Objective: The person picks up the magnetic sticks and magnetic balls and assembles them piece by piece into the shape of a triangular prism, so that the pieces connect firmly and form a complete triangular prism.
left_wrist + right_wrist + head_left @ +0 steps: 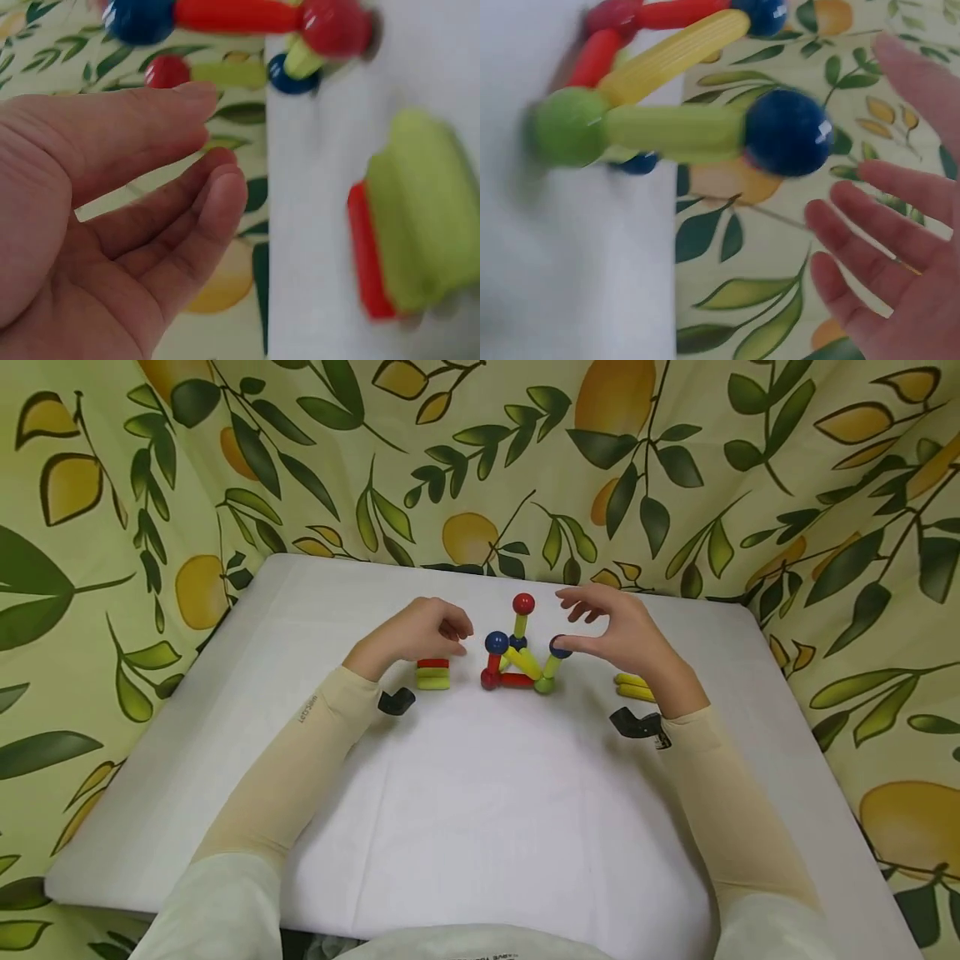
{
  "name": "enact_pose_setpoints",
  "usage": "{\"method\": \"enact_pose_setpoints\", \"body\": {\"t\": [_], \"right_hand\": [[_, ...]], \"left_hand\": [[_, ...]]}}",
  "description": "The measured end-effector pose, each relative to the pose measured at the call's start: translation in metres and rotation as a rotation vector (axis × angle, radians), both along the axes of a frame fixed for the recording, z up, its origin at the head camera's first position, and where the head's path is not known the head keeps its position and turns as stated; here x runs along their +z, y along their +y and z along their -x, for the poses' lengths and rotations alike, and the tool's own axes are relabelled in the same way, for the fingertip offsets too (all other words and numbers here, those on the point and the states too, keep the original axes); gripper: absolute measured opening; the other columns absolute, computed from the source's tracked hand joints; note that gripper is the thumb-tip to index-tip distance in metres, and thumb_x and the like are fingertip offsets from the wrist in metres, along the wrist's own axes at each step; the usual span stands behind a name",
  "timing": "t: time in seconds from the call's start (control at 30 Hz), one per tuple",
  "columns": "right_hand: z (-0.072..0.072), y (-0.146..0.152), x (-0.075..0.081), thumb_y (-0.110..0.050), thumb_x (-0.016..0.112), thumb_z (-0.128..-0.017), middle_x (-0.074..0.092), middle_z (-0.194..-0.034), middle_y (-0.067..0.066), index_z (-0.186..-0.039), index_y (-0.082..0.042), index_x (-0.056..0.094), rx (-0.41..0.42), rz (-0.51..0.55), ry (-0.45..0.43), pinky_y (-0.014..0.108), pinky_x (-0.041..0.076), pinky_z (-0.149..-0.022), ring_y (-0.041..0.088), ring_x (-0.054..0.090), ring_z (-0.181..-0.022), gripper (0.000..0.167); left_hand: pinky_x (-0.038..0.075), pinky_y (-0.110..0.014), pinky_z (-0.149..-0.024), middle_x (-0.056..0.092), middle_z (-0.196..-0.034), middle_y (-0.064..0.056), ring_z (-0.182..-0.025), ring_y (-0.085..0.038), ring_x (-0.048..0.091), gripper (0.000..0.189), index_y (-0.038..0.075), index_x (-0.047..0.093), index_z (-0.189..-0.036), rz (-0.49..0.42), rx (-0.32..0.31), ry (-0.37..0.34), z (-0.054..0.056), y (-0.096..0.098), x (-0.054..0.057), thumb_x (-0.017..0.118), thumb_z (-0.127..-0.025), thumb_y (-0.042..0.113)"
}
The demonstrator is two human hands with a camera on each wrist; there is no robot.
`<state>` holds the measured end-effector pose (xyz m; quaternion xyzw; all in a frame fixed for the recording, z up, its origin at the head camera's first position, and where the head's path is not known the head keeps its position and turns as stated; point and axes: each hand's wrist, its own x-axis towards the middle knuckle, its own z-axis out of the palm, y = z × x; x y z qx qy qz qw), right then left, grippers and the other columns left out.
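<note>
Glossy, plastic-looking ball-and-rod frame (517, 680) in red, blue, green & yellow stands on the white cloth-covered tabletop (480, 810), btwn the L hand (427, 631) & R hand (618, 628). Looks well along, I'd say: base joined, three rods rising to balls. Unused: one red & two light-green rods (432, 673) nr L hand, two yellow rods (635, 692) nr R hand. Both hands gripping nothing, fingers loose & parted. No containers visible.

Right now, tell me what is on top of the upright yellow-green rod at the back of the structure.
A red ball sits on the yellow-green rod. The rod's top end, where they meet, is covered by the ball and cannot be seen.
</note>
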<state>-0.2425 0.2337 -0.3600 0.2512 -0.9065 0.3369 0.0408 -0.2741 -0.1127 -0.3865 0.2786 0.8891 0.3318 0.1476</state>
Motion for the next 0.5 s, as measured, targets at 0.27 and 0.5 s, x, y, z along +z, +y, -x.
{"method": "enact_pose_setpoints", "body": {"t": [0.27, 0.5], "right_hand": [[-0.006, 0.024, -0.015, -0.022, 0.094, -0.088, 0.065, -0.138, 0.012, -0.161, -0.013, 0.051, -0.05, 0.03, -0.147, 0.044, 0.054, -0.1, 0.028, 0.066, -0.113, 0.085], [-0.009, 0.022, -0.05, -0.023, 0.09, -0.092, 0.073, -0.116, 0.009, -0.135, -0.007, 0.072, 0.003, -0.069, -0.284, 0.04, 0.056, -0.087, 0.026, 0.068, -0.101, 0.049]], "left_hand": [[0.054, -0.044, -0.095, 0.075, -0.108, -0.007, -0.103, -0.028, 0.064, 0.017, 0.006, 0.082, -0.114, 0.157, 0.015, -0.06, 0.012, -0.032, -0.003, 0.079, -0.097, 0.006], [0.053, -0.043, -0.091, 0.075, -0.101, -0.006, -0.097, -0.028, 0.063, 0.008, 0.009, 0.082, -0.101, 0.183, -0.031, -0.071, 0.018, -0.032, -0.02, 0.079, -0.096, 0.003]]}}
